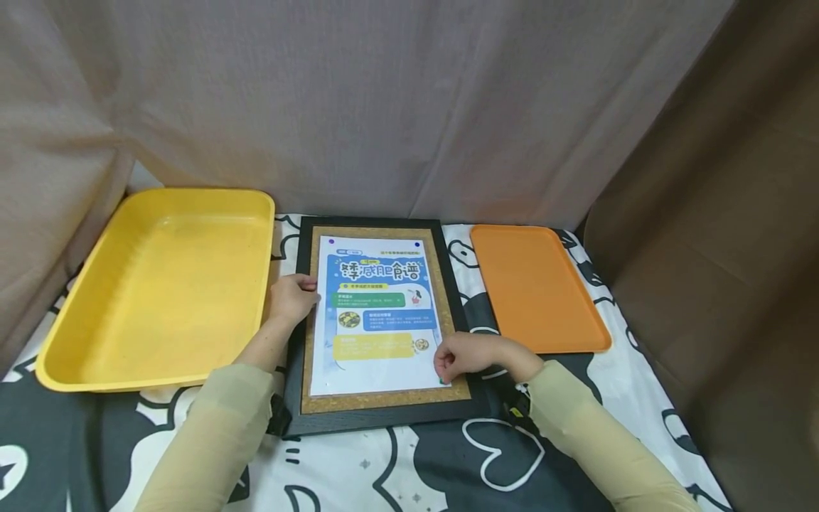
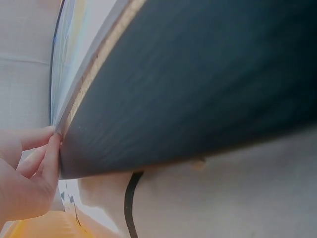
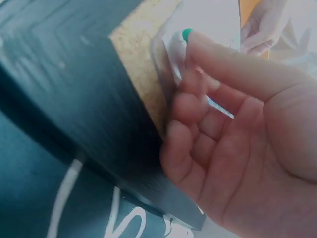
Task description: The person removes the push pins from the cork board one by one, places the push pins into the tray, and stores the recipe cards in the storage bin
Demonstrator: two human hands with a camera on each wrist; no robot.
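Note:
A laminated poster [image 1: 382,366] with blue, green and yellow panels lies on a cork board [image 1: 358,404] in a black frame [image 1: 397,414]. Two purple push pins, the left one [image 1: 331,241] and the right one [image 1: 417,244], sit at its top corners. My left hand [image 1: 293,299] pinches the poster's left edge between thumb and fingertips, seen close up in the left wrist view. At the lower right corner my right hand [image 1: 470,353] holds a green push pin [image 3: 187,34] with the thumb against it and the other fingers curled.
A deep yellow tray [image 1: 160,284] stands left of the frame. To the right lies a flat orange tray [image 1: 537,291]. Under everything is a black-and-white patterned cloth [image 1: 345,469]. A grey curtain [image 1: 358,107] hangs behind, and brown cloth [image 1: 723,284] hangs at the right.

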